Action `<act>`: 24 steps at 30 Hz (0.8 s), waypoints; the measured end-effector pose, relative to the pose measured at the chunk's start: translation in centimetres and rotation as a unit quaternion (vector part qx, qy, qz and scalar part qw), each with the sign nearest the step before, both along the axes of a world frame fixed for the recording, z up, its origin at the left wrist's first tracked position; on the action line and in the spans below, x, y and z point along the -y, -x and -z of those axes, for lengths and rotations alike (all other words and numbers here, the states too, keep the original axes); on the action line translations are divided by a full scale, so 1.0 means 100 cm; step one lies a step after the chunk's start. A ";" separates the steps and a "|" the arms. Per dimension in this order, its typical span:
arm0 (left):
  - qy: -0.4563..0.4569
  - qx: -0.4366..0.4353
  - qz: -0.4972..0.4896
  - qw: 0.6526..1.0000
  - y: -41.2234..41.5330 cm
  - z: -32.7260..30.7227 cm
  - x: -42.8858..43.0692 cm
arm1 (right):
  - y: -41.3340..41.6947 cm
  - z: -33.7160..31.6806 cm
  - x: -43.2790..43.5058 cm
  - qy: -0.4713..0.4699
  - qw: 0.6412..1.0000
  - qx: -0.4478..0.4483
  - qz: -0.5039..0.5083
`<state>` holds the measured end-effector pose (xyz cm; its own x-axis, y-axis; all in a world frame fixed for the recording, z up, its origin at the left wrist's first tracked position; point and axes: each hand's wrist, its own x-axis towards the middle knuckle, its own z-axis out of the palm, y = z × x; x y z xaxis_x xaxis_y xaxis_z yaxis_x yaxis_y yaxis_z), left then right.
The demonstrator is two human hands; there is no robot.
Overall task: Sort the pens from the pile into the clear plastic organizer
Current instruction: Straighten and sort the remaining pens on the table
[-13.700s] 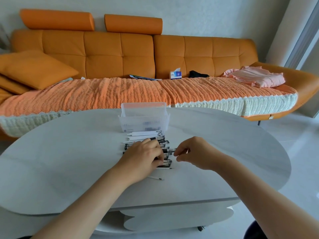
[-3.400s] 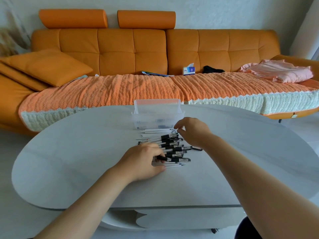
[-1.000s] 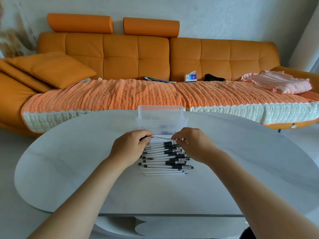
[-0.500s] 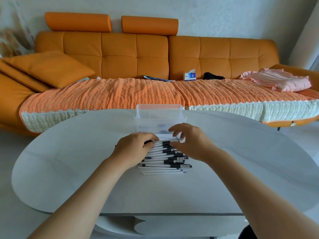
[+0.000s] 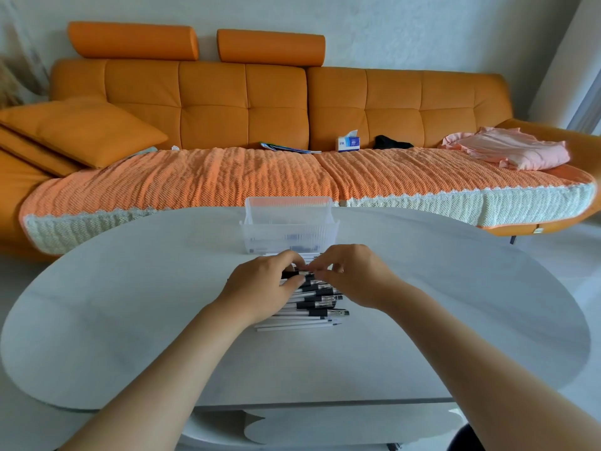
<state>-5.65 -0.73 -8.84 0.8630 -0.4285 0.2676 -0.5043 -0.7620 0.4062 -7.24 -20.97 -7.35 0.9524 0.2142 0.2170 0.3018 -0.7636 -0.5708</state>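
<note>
Head view gave me both hands meeting over the far end of the pen pile (image 5: 312, 304), on the white oval table (image 5: 130, 320). My left hand (image 5: 260, 291) and right hand (image 5: 354, 275) each had fingertips pinched together on one black-gripped pen (image 5: 299, 274) between them. Just beyond stood the clear plastic organizer (image 5: 289, 227), a few pens inside, before the orange sofa (image 5: 227, 102).
</note>
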 end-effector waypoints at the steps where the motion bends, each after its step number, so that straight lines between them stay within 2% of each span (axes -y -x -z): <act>1: 0.000 0.004 0.004 1.000 0.000 0.000 0.002 | 0.000 0.000 0.001 -0.007 1.000 -0.001 0.009; 4: 0.003 0.018 0.018 1.000 0.002 -0.001 0.009 | 0.002 -0.002 0.007 -0.008 0.999 0.008 0.030; 14: 0.011 0.058 0.030 0.998 0.005 0.000 0.028 | 0.014 -0.004 0.018 0.093 0.995 0.026 0.009; 19: 0.019 0.121 0.050 0.991 0.007 0.003 0.036 | 0.020 -0.004 0.021 0.061 0.998 0.001 0.027; 24: 0.004 0.209 0.069 0.975 0.011 0.001 0.043 | 0.022 -0.005 0.024 -0.044 0.995 -0.081 0.045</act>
